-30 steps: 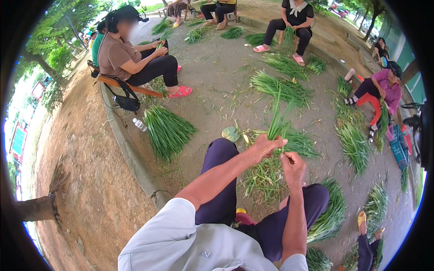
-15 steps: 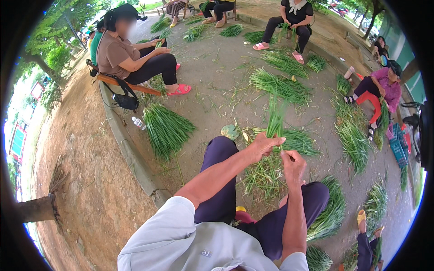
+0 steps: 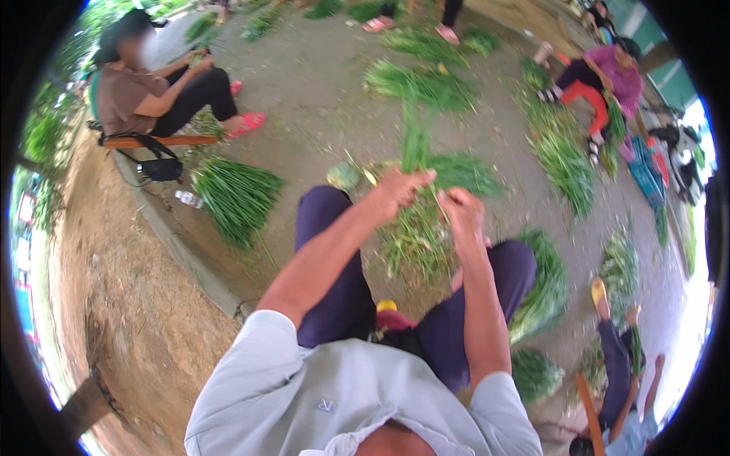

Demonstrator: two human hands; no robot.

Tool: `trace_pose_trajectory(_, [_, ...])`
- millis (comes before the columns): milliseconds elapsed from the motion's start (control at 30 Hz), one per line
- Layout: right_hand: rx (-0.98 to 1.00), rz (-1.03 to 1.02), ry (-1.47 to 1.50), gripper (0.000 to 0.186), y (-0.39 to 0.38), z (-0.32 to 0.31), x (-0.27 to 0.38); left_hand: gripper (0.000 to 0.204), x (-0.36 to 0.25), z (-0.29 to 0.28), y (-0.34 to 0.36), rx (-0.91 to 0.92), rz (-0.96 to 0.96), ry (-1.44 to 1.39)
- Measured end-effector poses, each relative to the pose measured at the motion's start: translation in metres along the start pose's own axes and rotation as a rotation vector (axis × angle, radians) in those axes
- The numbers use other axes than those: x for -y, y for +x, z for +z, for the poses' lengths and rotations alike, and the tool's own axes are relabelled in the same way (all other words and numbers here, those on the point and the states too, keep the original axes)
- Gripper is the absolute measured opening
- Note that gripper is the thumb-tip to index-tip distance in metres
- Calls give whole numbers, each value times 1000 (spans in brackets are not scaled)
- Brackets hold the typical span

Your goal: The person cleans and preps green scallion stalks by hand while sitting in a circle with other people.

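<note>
My left hand (image 3: 398,188) is closed around a bunch of chives (image 3: 415,137), whose long green blades point up and away from me. Close by on its right, my right hand (image 3: 462,208) pinches with thumb and fingertips near the lower end of the bunch; a thin pale strand seems to run to it, too fine to make out fully. Below both hands, a loose heap of pale, yellowish trimmings (image 3: 414,247) lies on the ground between my knees. Just beyond my right hand, more green chives (image 3: 465,173) lie spread out.
A large chive pile (image 3: 236,196) lies left, beside a clear plastic bottle (image 3: 188,199) and a concrete kerb (image 3: 179,254). Other piles (image 3: 544,285) lie by my right knee. Seated people work at left, far right and lower right; a blue crate (image 3: 646,176) stands at the right.
The whole view has shifted, so my hands and the surroundings sit higher and further left. My right hand has drawn slightly away from my left, which keeps its hold on the bunch.
</note>
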State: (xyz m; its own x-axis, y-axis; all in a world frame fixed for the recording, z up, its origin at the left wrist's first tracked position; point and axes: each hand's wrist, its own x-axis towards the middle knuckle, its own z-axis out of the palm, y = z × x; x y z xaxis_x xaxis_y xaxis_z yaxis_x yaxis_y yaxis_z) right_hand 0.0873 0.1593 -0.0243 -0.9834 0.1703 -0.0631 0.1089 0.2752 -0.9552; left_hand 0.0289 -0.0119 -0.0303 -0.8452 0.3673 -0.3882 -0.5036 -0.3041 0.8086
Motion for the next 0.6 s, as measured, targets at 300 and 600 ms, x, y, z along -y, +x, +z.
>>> trace_pose_trajectory(300, [-112, 3, 271, 21, 6, -5, -6, 26, -13, 3, -3, -11, -2, -101])
trace_pose_trajectory(600, [-61, -16, 350, 21, 5, -13, -1, 26, -11, 2, -5, 54, -1, -105])
